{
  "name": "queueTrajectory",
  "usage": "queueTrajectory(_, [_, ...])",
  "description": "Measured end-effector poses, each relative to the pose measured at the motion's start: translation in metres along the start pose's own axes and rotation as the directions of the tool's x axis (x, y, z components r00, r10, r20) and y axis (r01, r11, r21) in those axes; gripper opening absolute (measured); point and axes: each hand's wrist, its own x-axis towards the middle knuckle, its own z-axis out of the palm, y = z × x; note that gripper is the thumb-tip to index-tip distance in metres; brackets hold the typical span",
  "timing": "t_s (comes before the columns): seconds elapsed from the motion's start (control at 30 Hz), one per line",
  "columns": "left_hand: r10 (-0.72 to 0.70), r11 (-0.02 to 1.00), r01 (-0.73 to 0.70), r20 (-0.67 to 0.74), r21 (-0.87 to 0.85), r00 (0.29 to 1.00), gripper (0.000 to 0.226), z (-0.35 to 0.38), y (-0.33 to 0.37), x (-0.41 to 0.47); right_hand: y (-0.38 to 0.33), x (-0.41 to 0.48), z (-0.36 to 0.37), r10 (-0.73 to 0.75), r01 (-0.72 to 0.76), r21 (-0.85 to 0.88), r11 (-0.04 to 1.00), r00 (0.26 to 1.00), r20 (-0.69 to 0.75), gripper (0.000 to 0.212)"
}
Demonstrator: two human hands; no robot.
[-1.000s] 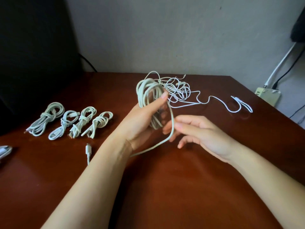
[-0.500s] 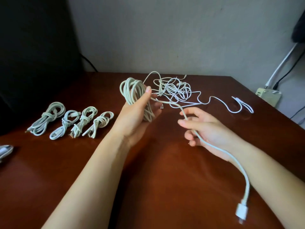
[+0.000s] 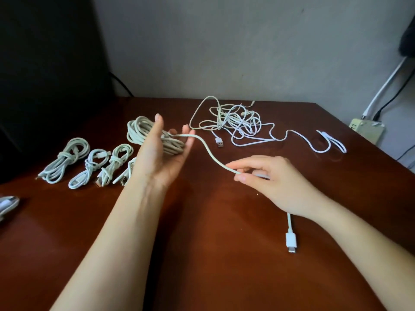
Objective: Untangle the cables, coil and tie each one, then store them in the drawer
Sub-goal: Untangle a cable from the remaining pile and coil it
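Observation:
My left hand [image 3: 161,160] holds a coiled white cable [image 3: 143,133] just above the table. The coil lies across the palm, the fingertips rise behind it and the thumb is lifted off it. The coil's loose tail [image 3: 211,153] runs right to my right hand [image 3: 276,182], which pinches it between thumb and forefinger. The tail's white plug [image 3: 291,241] lies on the table below my right wrist. A tangle of white cables [image 3: 235,124] lies at the back. Several tied white bundles [image 3: 74,162] sit in a row at the left.
The brown table [image 3: 213,254] ends at a grey wall. A loose USB plug [image 3: 219,142] sticks out of the tangle, and a thin cable's end [image 3: 332,140] lies at the right. A power strip [image 3: 368,131] sits past the right edge. A silvery object [image 3: 6,205] lies at the left edge.
My left hand moved left and down with the coil and its thumb lifted off. My right hand drew the tail out to the right, and the plug came down onto the table.

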Motion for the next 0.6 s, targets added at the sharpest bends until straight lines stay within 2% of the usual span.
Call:
queueTrajectory(0.07, [-0.032,0.999,0.030,-0.027,-0.044,0.999,0.020,-0.002,0.002,0.002,0.005,-0.001,0.002,-0.159,0.149,-0.212,0.966,0.987,-0.034,0.024])
queueTrajectory(0.13, [-0.050,0.996,0.047,-0.037,-0.074,0.998,0.020,-0.001,0.003,0.002,0.008,-0.002,0.003,-0.239,0.226,-0.329,0.917,0.971,-0.001,0.026])
queueTrajectory(0.23, [-0.045,0.998,0.043,-0.042,-0.049,0.998,0.025,0.000,0.001,-0.001,0.007,-0.003,0.004,-0.284,0.294,-0.349,0.890,0.955,0.079,0.033])
queueTrajectory(0.33, [0.037,0.982,-0.032,-0.023,0.183,0.999,0.024,-0.002,-0.006,0.000,0.003,-0.005,0.008,-0.305,0.339,-0.298,0.892,0.940,0.154,0.033])
queueTrajectory(0.4, [0.160,0.877,-0.145,0.008,0.459,0.987,0.020,-0.004,-0.013,0.002,0.001,-0.006,0.010,-0.320,0.353,-0.248,0.902,0.933,0.162,0.030])
queueTrajectory(0.47, [0.255,0.679,-0.257,0.108,0.687,0.961,0.017,-0.006,-0.018,0.003,-0.001,-0.006,0.010,-0.347,0.364,-0.199,0.910,0.930,0.119,0.025])
queueTrajectory(0.53, [0.242,0.536,-0.325,0.227,0.779,0.943,0.013,-0.007,-0.023,0.002,-0.004,-0.006,0.008,-0.383,0.384,-0.158,0.910,0.923,0.036,0.019])
queueTrajectory(0.6, [0.173,0.460,-0.330,0.281,0.824,0.944,0.011,-0.008,-0.025,0.000,-0.005,-0.004,0.005,-0.432,0.416,-0.169,0.894,0.898,-0.076,0.015])
